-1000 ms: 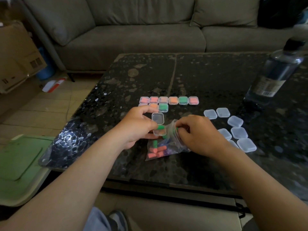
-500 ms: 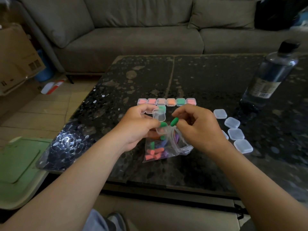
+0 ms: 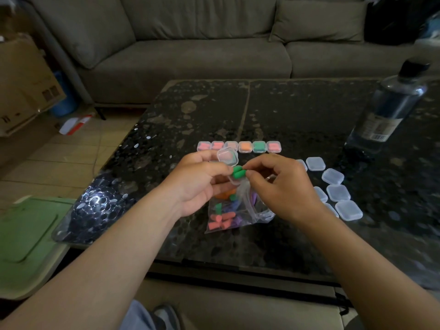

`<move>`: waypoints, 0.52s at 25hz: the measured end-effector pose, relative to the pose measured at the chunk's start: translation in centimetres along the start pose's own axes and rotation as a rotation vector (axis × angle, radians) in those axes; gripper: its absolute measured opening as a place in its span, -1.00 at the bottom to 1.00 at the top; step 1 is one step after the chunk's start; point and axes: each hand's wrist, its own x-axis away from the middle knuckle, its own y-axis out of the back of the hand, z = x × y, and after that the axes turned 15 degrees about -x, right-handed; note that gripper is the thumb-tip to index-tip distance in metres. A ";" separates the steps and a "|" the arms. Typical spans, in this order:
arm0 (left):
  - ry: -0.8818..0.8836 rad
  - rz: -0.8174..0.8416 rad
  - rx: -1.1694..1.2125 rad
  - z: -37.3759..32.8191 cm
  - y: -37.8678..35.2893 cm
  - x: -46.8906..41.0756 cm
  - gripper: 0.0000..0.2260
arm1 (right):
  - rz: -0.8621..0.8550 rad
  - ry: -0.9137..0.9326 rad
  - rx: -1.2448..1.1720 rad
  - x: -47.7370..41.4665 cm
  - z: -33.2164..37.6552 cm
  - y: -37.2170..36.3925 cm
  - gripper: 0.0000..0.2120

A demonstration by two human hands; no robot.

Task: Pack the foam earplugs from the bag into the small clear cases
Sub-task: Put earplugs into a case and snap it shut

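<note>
My left hand (image 3: pixel 198 184) grips a small clear case (image 3: pixel 228 157) with its lid flipped up, held above the table. Two green earplugs (image 3: pixel 238 173) lie side by side at the case's base. My right hand (image 3: pixel 277 186) pinches the right end of one of them. Under both hands lies the clear bag (image 3: pixel 228 214) with pink, orange, green and purple earplugs inside. A row of filled cases (image 3: pixel 245 146) sits behind my hands. Several empty shut cases (image 3: pixel 338 193) lie to the right.
A dark water bottle (image 3: pixel 390 108) stands at the table's far right. The black speckled table (image 3: pixel 297 108) has a grey sofa (image 3: pixel 190 51) behind it. A green lid (image 3: pixel 26 234) and a cardboard box (image 3: pixel 21 84) are on the floor at left.
My right hand lifted a green earplug out of the bag and brought it to the open case beside the first green one. Both hands rose slightly.
</note>
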 end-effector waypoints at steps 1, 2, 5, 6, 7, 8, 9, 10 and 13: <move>0.001 -0.001 -0.002 0.0 0.0 0.0 -0.68 | 0.003 0.012 0.017 0.0 0.0 0.0 -0.86; 0.002 -0.003 -0.007 0.0 0.0 0.0 -0.68 | 0.006 0.024 0.037 0.0 -0.1 -0.1 -0.84; -0.002 -0.023 -0.015 0.0 0.0 -0.1 -0.68 | -0.004 0.063 0.069 0.0 -0.2 -0.1 -0.81; -0.005 -0.031 -0.012 0.0 0.0 -0.2 -0.69 | -0.008 0.071 0.067 0.0 -0.2 -0.1 -0.80; -0.010 -0.036 -0.010 0.0 0.0 -0.3 -0.70 | -0.009 0.077 0.066 0.1 -0.2 -0.1 -0.79; -0.016 -0.039 -0.007 0.0 0.1 -0.3 -0.71 | -0.006 0.081 0.066 0.1 -0.1 0.0 -0.78; -0.022 -0.041 -0.005 -0.1 0.2 -0.4 -0.71 | 0.001 0.082 0.069 0.1 -0.1 0.1 -0.77; -0.026 -0.041 -0.005 -0.1 0.2 -0.4 -0.71 | 0.011 0.080 0.071 0.1 0.0 0.1 -0.75; -0.038 -0.037 0.006 -0.1 0.3 -0.3 -0.70 | 0.038 0.065 0.077 0.3 0.2 0.2 -0.69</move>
